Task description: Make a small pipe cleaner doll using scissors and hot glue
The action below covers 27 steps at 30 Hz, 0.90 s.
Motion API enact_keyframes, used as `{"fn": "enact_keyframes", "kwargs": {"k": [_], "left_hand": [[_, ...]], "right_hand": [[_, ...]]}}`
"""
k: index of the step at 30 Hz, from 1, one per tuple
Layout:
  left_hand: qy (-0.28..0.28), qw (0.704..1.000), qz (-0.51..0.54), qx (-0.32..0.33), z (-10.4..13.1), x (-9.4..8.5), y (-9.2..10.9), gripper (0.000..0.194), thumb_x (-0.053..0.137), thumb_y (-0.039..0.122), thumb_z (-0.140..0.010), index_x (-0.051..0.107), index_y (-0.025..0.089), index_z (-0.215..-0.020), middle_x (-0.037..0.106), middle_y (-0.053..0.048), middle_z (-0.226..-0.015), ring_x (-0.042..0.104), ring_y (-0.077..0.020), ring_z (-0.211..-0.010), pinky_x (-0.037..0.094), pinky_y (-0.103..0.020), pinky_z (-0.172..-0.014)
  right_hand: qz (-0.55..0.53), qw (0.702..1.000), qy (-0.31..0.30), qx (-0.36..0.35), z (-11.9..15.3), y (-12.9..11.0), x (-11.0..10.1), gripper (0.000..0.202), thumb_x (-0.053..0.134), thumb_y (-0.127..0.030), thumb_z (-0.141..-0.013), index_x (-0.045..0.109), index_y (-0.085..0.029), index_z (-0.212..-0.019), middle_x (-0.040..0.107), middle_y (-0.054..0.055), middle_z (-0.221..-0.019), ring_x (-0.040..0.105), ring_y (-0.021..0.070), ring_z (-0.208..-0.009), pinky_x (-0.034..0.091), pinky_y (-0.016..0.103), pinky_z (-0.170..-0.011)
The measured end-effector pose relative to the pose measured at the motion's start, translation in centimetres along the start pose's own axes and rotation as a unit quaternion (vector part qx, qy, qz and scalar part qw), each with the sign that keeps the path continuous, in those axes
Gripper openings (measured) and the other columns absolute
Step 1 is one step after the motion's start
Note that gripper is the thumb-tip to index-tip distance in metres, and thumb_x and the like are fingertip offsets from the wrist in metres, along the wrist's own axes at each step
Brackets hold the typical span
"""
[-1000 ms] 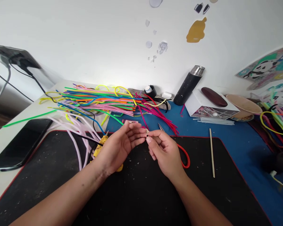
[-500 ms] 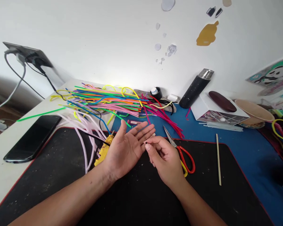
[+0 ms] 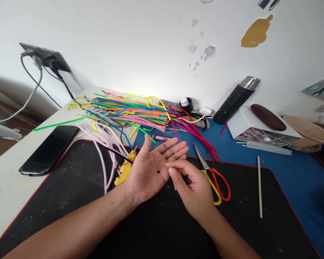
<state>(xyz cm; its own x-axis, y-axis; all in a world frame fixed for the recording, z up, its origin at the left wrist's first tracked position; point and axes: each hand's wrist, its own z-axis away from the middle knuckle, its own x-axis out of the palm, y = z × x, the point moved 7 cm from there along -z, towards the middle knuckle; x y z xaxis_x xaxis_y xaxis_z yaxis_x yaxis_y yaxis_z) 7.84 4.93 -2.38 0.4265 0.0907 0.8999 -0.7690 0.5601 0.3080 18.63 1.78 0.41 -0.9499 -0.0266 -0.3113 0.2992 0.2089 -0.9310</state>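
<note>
My left hand (image 3: 151, 172) is held palm up with its fingers stretched out. On that palm lies a tiny black bead-like piece (image 3: 158, 172), too small to name surely. Beside it, my right hand (image 3: 191, 183) has thumb and forefinger pinched together close to the left fingers, and nothing shows between the tips. A yellow glue gun (image 3: 125, 168), partly hidden, lies behind my left wrist. Just past my right hand rest scissors (image 3: 212, 172) with one red and one yellow handle loop.
Colourful pipe cleaners (image 3: 129, 111) are heaped at the back, with pale ones (image 3: 101, 144) trailing onto the black mat (image 3: 156, 230). A phone (image 3: 50, 149) lies left. A thin stick (image 3: 259, 187), a black flask (image 3: 236, 99) and a white box (image 3: 261, 133) are to the right.
The tiny black piece was at my right fingertips and now sits on my left palm. The view has shifted a little, so things appear further right.
</note>
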Motion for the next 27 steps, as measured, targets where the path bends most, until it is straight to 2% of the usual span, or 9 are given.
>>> {"fn": "enact_keyframes", "kwargs": {"k": [6, 11, 15, 23, 27], "left_hand": [[0.037, 0.998, 0.045, -0.007, 0.1, 0.3, 0.2, 0.083, 0.034, 0.076, -0.108, 0.065, 0.006, -0.138, 0.069, -0.027, -0.147, 0.064, -0.0364, -0.143, 0.041, -0.049, -0.129], [0.040, 0.998, 0.058, -0.002, 0.0, 0.3, 0.5, 0.085, 0.032, 0.076, -0.108, 0.061, 0.006, -0.146, 0.070, -0.027, -0.146, 0.065, -0.0366, -0.142, 0.040, -0.050, -0.130], [0.020, 0.998, 0.061, 0.004, 0.0, 0.2, 0.5, 0.083, 0.035, 0.077, -0.107, 0.062, 0.007, -0.144, 0.068, -0.027, -0.148, 0.064, -0.0374, -0.143, 0.039, -0.050, -0.130], [0.021, 0.998, 0.058, 0.015, 0.0, 0.3, 0.8, 0.080, 0.033, 0.076, -0.107, 0.063, 0.008, -0.138, 0.067, -0.028, -0.148, 0.064, -0.0388, -0.143, 0.042, -0.051, -0.128], [0.019, 0.998, 0.054, 0.016, 0.0, 0.2, 0.9, 0.079, 0.035, 0.077, -0.107, 0.065, 0.009, -0.133, 0.068, -0.028, -0.148, 0.064, -0.0389, -0.143, 0.044, -0.051, -0.127]], "right_hand": [[0.002, 1.000, 0.002, -0.015, 0.1, -0.4, -0.1, 0.013, 0.066, -0.026, -0.104, 0.079, -0.023, -0.103, 0.066, -0.004, -0.063, 0.058, 0.0112, -0.049, 0.049, 0.023, -0.050], [-0.006, 0.999, -0.005, -0.034, 0.2, -0.8, 0.1, 0.012, 0.066, -0.022, -0.103, 0.078, -0.023, -0.103, 0.082, 0.001, -0.085, 0.071, 0.0120, -0.063, 0.057, 0.021, -0.059], [0.005, 0.998, -0.023, -0.057, 0.3, -1.0, 0.5, 0.012, 0.067, -0.020, -0.102, 0.078, -0.023, -0.108, 0.086, 0.001, -0.095, 0.076, 0.0116, -0.069, 0.060, 0.020, -0.064], [0.074, 0.987, -0.056, -0.128, 0.8, -1.4, 1.0, 0.024, 0.067, -0.019, -0.103, 0.078, -0.018, -0.125, 0.083, 0.001, -0.085, 0.070, 0.0115, -0.059, 0.057, 0.021, -0.060], [0.094, 0.984, -0.066, -0.136, 1.0, -1.3, 1.3, 0.027, 0.067, -0.021, -0.105, 0.077, -0.016, -0.129, 0.080, 0.000, -0.080, 0.070, 0.0122, -0.059, 0.055, 0.022, -0.058]]}}
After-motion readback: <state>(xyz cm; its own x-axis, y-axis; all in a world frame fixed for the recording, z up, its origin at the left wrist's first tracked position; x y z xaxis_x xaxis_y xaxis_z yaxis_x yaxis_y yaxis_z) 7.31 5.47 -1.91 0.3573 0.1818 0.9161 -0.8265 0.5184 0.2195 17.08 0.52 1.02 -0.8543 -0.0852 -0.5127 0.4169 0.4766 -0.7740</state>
